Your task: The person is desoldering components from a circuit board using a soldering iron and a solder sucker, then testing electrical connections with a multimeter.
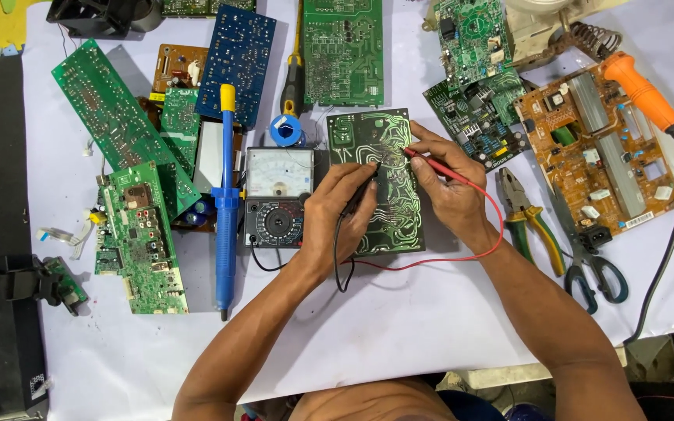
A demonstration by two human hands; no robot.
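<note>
Board (380, 183), dark green with pale traces up, lies mid-surface just right of the meter (277, 196), its long axis running away from the person, slightly tilted. Left hand (338, 209) pinches the black probe (362, 192), tip angled up-right onto the traces. Right hand (448, 181) grips the red probe (434, 165), tip pointing left to nearly the same spot. Pliers (530, 218) and scissors (590, 261) lie to the right on the white surface (399, 320).

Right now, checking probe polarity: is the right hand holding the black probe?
No: the right hand holds the red probe.
</note>
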